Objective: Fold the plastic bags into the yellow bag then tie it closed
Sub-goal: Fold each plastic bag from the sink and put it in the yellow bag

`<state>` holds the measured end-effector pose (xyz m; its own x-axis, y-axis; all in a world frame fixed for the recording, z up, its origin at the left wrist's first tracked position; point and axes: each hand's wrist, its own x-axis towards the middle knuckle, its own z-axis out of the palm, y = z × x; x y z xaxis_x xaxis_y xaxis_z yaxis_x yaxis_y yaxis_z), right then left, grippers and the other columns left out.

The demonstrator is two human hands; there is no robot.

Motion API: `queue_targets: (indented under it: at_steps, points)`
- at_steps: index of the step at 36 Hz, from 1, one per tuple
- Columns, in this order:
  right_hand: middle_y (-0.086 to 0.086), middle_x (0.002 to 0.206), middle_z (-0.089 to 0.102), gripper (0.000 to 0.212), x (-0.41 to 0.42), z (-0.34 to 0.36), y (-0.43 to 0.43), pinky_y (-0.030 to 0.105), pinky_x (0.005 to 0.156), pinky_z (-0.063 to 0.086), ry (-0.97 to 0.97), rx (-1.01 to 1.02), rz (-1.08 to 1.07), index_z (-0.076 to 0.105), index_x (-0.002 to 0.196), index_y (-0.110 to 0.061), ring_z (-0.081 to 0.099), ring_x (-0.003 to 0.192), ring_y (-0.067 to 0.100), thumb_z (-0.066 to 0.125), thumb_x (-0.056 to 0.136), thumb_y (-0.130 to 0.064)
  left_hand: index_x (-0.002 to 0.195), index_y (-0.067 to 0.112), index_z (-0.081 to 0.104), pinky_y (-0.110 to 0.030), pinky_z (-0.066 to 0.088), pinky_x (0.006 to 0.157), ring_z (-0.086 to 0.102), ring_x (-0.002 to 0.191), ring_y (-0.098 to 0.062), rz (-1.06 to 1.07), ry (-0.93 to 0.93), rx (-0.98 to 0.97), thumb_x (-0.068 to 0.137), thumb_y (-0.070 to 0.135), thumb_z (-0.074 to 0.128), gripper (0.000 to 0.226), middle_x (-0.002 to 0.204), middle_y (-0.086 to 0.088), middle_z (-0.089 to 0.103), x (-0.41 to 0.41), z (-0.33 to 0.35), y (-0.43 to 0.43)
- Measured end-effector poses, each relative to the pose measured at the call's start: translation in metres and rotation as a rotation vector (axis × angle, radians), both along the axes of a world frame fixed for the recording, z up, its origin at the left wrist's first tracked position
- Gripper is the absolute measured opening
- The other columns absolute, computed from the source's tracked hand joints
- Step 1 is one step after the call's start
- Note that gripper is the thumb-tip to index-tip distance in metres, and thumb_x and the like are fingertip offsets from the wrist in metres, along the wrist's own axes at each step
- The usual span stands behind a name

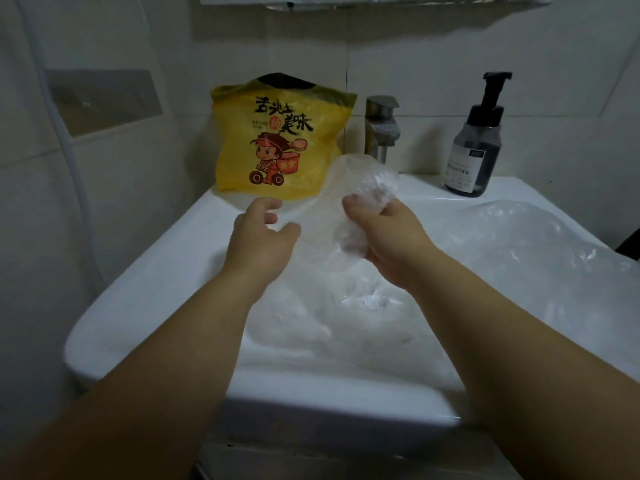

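Over the sink, right hand (pixel 388 237): fingers curled round a crumpled clear plastic bag (pixel 367 188), which bulges above the knuckles and trails down past the palm.
Left hand (pixel 263 237): apart from the right and level with it, fingers loosely bent, gripping nothing. Whether its thumb touches the bag's thin film cannot be told.
Yellow bag (pixel 277 140): upright on the sink's back ledge, just beyond the left hand, mouth open at the top, printed with black characters and a cartoon rider.
Loose bags (pixel 346 323): a heap of clear plastic fills the basin beneath the forearms and spills over the right rim.
Sink (pixel 145 299): white, rectangular, with a glossy rim.
Tap (pixel 381 126): metal, behind the held bag, right of the yellow bag.
Pump bottle (pixel 474 140): dark, with a black pump, on the ledge's back right corner.
Room: pale tiled walls in dim light. A recessed panel (pixel 104 98) and a white hose (pixel 72 150) are on the left wall, and a shelf edge (pixel 346 0) runs along the top.
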<state>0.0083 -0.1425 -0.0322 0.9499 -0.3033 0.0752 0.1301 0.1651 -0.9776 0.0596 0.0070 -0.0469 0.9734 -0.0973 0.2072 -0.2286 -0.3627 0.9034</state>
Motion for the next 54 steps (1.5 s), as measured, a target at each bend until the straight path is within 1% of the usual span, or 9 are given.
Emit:
queue_targets:
  at_steps: [5, 12, 28, 33, 37, 41, 47, 51, 54]
  points:
    - [0.014, 0.126, 0.06, 0.052, -0.003, -0.001, 0.008, 0.041, 0.088, 0.053, 0.034, -0.09, 0.301, 0.041, 0.14, -0.013, 0.062, 0.11, 0.028, 0.06, 0.092, -0.017, 0.111, 0.017, 0.062, -0.03, 0.049, 0.065, 0.065, 0.082, -0.018, -0.321, 0.418, -0.323, 0.098, 0.051, 0.04, 0.043, 0.102, -0.005, 0.069, -0.012, 0.012, -0.002]
    - [0.018, 0.105, 0.053, 0.037, -0.005, 0.006, 0.009, 0.038, 0.078, 0.047, 0.1, 0.2, 0.406, 0.054, 0.113, -0.003, 0.056, 0.087, 0.03, 0.039, 0.09, -0.027, 0.122, -0.001, 0.057, -0.03, 0.059, 0.074, 0.07, 0.085, -0.022, -0.363, 0.364, -0.512, 0.092, -0.001, 0.057, 0.031, 0.11, -0.018, 0.07, -0.007, 0.012, 0.001]
    - [0.0, 0.103, 0.059, 0.011, -0.004, -0.009, 0.026, 0.036, 0.082, 0.056, 0.167, -0.4, 0.337, 0.056, 0.103, -0.021, 0.057, 0.094, 0.018, 0.058, 0.092, -0.02, 0.085, 0.017, 0.057, -0.01, 0.048, 0.058, 0.058, 0.074, -0.014, -0.159, -0.037, -0.073, 0.094, -0.001, 0.053, 0.02, 0.076, 0.004, 0.06, -0.005, 0.004, -0.003]
    - [0.017, 0.108, 0.065, 0.016, 0.004, -0.003, 0.018, 0.036, 0.076, 0.059, 0.144, -0.173, 0.135, 0.063, 0.107, -0.007, 0.062, 0.089, 0.029, 0.057, 0.092, -0.01, 0.101, 0.011, 0.059, -0.032, 0.059, 0.077, 0.07, 0.092, -0.025, -0.282, 0.167, -0.482, 0.098, 0.0, 0.048, 0.016, 0.103, -0.011, 0.07, -0.008, 0.009, -0.007]
    - [0.015, 0.098, 0.057, 0.022, 0.006, 0.001, 0.008, 0.035, 0.067, 0.059, 0.217, 0.276, 0.069, 0.055, 0.116, -0.006, 0.052, 0.075, 0.023, 0.052, 0.095, -0.008, 0.09, 0.005, 0.059, -0.023, 0.056, 0.054, 0.069, 0.075, -0.022, -0.271, 0.489, -1.018, 0.099, 0.001, 0.037, 0.024, 0.09, -0.012, 0.068, -0.003, 0.023, 0.003]
    - [0.014, 0.085, 0.058, 0.013, 0.002, 0.007, -0.004, 0.039, 0.065, 0.058, 0.241, 0.574, 0.036, 0.056, 0.1, -0.003, 0.058, 0.072, 0.023, 0.044, 0.097, -0.006, 0.085, 0.008, 0.056, -0.024, 0.056, 0.053, 0.063, 0.064, -0.021, -0.255, 0.631, -1.167, 0.075, 0.003, 0.044, 0.016, 0.086, -0.008, 0.059, 0.004, 0.022, 0.014]
    - [0.015, 0.093, 0.069, 0.022, -0.003, 0.02, -0.01, 0.037, 0.074, 0.057, 0.102, 0.917, 0.081, 0.061, 0.112, 0.001, 0.067, 0.085, 0.025, 0.049, 0.094, -0.004, 0.092, 0.012, 0.068, -0.017, 0.051, 0.047, 0.067, 0.055, -0.014, -0.453, 0.628, -0.88, 0.084, 0.036, 0.055, 0.028, 0.073, -0.002, 0.071, -0.02, 0.032, 0.01]
    - [0.009, 0.078, 0.071, 0.019, -0.008, 0.021, -0.009, 0.031, 0.055, 0.059, 0.062, 0.874, 0.193, 0.066, 0.105, -0.005, 0.071, 0.066, 0.022, 0.053, 0.092, -0.009, 0.083, 0.018, 0.064, -0.014, 0.042, 0.04, 0.056, 0.046, -0.006, -0.23, 0.572, -0.511, 0.089, 0.031, 0.065, 0.014, 0.061, 0.004, 0.062, -0.014, 0.02, 0.002]
    - [0.009, 0.068, 0.067, 0.021, -0.01, 0.024, -0.01, 0.026, 0.05, 0.055, 0.045, 0.792, 0.261, 0.066, 0.089, -0.005, 0.067, 0.056, 0.021, 0.049, 0.094, -0.017, 0.091, 0.013, 0.061, -0.026, 0.048, 0.064, 0.057, 0.075, -0.019, 0.037, 0.384, 0.016, 0.086, 0.019, 0.069, 0.011, 0.086, -0.004, 0.059, -0.001, -0.001, 0.007]
